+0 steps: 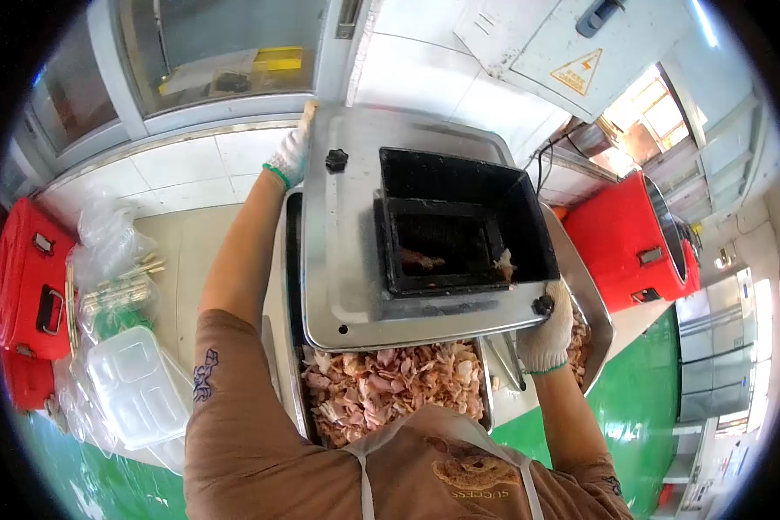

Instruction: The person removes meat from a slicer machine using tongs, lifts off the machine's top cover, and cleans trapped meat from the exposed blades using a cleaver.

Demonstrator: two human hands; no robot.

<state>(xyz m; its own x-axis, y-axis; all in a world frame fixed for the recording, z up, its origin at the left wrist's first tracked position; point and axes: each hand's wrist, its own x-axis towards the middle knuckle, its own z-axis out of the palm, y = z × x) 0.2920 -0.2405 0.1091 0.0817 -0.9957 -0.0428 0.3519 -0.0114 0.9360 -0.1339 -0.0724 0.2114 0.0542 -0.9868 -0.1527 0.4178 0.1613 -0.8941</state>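
A stainless steel panel (347,260) with a black rectangular hopper (542,234) and black knobs is in front of me. My left hand (291,158), in a white knitted glove with a green cuff, grips its far left edge. My right hand (548,336), gloved the same way, holds the near right corner beside a knob. Fingers of both hands are partly hidden by the panel's edges. Small scraps of meat (504,263) cling inside the hopper. Under the panel's near edge sits a metal tray of cut meat pieces (394,386).
A second metal tray (600,325) with meat pieces stands at right. Red insulated boxes (620,234) stand at right and far left. Clear plastic containers (139,381), bags (108,238) and sticks lie on the left table. Behind are a tiled wall, window and electrical cabinet (563,52).
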